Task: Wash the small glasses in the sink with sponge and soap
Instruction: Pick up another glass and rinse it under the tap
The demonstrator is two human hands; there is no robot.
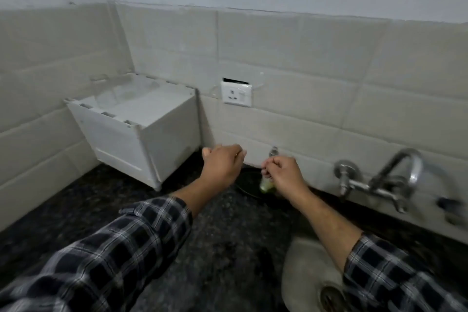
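Observation:
A small soap bottle (266, 185) with green liquid and a pump top stands at the back of the dark counter (222, 235), against the tiled wall. My right hand (283, 172) has its fingers curled round the bottle's middle and hides most of it. Just left of the bottle, my left hand (224, 164) hovers with loosely curled fingers and nothing visible in it. The steel sink (304, 271) lies at the lower right, partly under my right sleeve, with its drain (331, 296) showing. No glasses or sponge are in view.
A chrome wall tap (402, 177) juts out over the sink at the right. A white box-like rack (136, 119) stands in the counter's back-left corner. A wall socket (236, 94) sits above the hands. A dark round dish (247, 189) lies under the bottle.

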